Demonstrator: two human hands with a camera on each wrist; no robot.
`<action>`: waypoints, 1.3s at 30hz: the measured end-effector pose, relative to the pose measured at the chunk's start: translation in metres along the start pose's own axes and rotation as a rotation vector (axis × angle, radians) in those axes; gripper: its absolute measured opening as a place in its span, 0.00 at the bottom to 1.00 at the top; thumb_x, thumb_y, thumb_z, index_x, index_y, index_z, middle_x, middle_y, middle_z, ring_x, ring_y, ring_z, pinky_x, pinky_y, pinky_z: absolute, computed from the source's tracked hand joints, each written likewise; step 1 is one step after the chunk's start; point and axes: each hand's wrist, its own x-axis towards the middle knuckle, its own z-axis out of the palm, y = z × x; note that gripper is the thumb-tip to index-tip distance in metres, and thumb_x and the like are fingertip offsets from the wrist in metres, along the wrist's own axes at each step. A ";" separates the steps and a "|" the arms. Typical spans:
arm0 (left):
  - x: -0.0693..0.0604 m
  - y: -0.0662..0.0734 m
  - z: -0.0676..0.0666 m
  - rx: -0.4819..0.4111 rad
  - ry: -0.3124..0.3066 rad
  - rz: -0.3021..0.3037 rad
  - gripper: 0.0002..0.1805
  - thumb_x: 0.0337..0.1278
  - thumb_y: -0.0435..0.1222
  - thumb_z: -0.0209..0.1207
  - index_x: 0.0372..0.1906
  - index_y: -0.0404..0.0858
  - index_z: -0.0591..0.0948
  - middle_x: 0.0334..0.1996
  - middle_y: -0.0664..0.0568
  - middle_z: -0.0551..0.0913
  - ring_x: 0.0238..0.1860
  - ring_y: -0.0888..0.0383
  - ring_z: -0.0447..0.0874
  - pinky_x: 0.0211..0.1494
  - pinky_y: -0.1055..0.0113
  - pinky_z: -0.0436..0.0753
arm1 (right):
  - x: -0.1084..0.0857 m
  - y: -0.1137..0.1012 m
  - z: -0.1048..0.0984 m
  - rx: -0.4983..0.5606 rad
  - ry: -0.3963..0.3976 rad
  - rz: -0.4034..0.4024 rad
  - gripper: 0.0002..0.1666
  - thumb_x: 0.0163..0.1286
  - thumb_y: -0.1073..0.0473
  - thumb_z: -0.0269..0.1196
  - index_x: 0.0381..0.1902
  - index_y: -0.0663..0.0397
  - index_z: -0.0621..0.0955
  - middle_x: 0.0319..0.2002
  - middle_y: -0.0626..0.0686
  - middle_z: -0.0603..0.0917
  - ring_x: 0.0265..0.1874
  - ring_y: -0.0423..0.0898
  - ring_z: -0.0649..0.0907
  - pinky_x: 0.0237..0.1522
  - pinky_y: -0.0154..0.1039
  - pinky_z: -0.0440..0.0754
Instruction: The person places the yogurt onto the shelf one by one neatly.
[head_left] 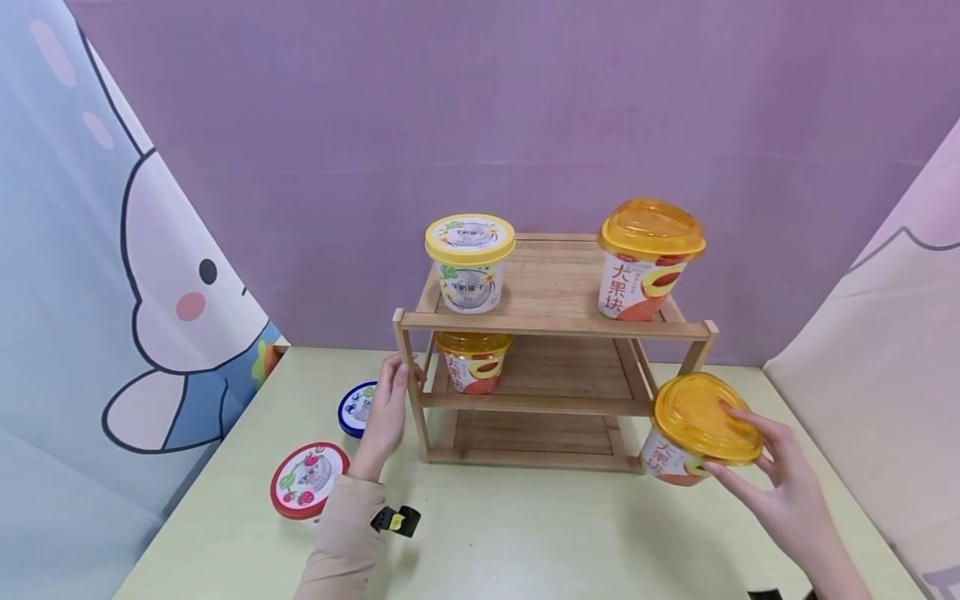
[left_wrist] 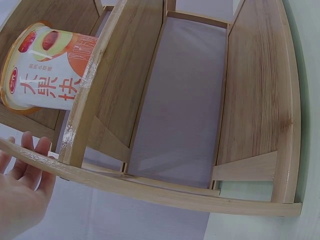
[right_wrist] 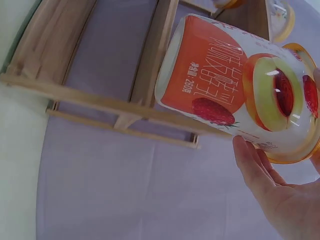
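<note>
A three-tier wooden shelf rack (head_left: 540, 406) stands on the table. My left hand (head_left: 388, 404) grips its left front post, with fingertips showing past the post; the left wrist view shows the fingers (left_wrist: 42, 146) around the wooden bar. My right hand (head_left: 780, 475) holds a yogurt cup (head_left: 678, 454) by its domed orange lid, tilted, just off the rack's right front side. Peach and strawberry pictures show on this cup (right_wrist: 220, 85) in the right wrist view. A matching cup (head_left: 474, 371) sits on the middle tier at the left.
On the top tier stand a yellow-lidded tub (head_left: 471, 279) at the left and another orange-lidded cup (head_left: 637, 283) at the right. A red-lidded tub (head_left: 307, 482) and a blue-lidded tub (head_left: 356, 408) stand on the table (head_left: 525, 542), left of the rack. A purple curtain (head_left: 525, 108) hangs behind.
</note>
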 end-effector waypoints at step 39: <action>0.000 -0.002 -0.002 0.002 -0.011 -0.003 0.19 0.68 0.42 0.33 0.52 0.32 0.63 0.39 0.33 0.71 0.47 0.45 0.70 0.52 0.51 0.67 | 0.067 -0.002 0.043 0.030 -0.202 0.035 0.38 0.53 0.64 0.65 0.60 0.56 0.63 0.55 0.54 0.66 0.48 0.26 0.67 0.46 0.49 0.70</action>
